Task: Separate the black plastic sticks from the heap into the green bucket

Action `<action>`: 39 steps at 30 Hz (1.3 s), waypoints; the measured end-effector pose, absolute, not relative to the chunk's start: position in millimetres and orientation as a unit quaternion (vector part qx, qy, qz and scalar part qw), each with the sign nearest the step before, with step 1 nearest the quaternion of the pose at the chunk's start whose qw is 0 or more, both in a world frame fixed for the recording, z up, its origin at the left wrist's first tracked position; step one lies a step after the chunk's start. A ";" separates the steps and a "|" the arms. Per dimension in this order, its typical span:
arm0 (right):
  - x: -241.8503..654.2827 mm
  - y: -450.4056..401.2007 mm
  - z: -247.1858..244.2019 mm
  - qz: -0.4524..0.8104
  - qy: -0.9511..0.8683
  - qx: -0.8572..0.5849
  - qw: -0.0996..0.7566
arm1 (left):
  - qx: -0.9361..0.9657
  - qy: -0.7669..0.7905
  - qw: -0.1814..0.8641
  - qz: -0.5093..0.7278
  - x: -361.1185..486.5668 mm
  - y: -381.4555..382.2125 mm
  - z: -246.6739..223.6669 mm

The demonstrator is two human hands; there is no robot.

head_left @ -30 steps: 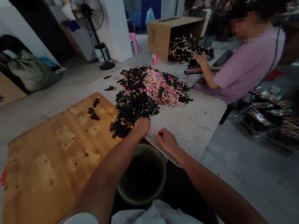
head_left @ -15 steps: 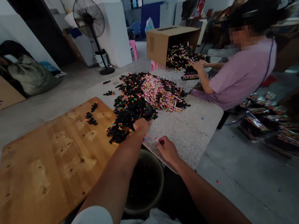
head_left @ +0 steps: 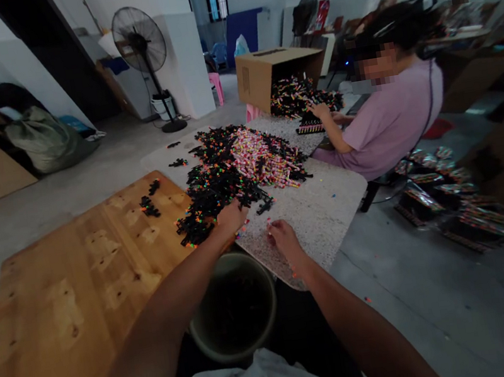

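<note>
My left hand (head_left: pixel 232 218) is at the near edge of a heap of small black plastic pieces (head_left: pixel 213 185) with orange and green tips, shaped like toy guns. Its fingers are curled, and what they hold is hidden. To the right, above the speckled table (head_left: pixel 309 221), my right hand (head_left: pixel 284 235) is closed in a pinch. A tiny pink-and-white bit shows at its fingertips, too small to name. Small pink, white and yellow wrapped pieces (head_left: pixel 259 155) lie on the right of the black heap.
A deep bucket (head_left: pixel 197 343) with dark contents stands below my arms. Left is a wooden board (head_left: pixel 87 265) with a few black pieces. Across the table a person (head_left: pixel 389 119) in a pink shirt handles pieces beside a tipped cardboard box (head_left: pixel 254 83). Bagged packs (head_left: pixel 456 207) lie on the floor.
The view has shifted slightly. My left hand has shifted a little at the heap's edge, and several black pieces now lie apart just right of it. My right hand stays pinched above the table.
</note>
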State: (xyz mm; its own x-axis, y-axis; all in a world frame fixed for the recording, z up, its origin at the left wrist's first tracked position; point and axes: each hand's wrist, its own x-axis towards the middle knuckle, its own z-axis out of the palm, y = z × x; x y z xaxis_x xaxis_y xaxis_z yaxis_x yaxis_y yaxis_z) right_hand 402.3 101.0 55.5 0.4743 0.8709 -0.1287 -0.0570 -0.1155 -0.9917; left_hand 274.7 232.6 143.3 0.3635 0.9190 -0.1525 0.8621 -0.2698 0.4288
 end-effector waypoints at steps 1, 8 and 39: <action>403.6 102.7 62.7 0.398 -0.313 -0.626 0.593 | 0.796 0.550 0.242 0.072 268.3 224.9 144.7; 389.8 101.6 118.9 0.460 -0.284 -0.529 0.654 | 0.759 0.412 0.491 0.110 222.4 164.0 151.3; 360.8 47.3 191.1 0.379 -0.496 -0.552 0.553 | 0.770 0.290 0.535 0.194 177.9 115.7 201.3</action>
State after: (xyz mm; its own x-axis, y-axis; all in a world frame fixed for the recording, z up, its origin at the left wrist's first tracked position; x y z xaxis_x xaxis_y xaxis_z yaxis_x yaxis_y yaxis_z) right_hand 360.8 47.3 191.1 0.2214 0.9666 0.1292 0.1283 0.1025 -0.9864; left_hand 177.9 115.7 201.3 0.7573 0.6530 -0.0115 0.2385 -0.2600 0.9357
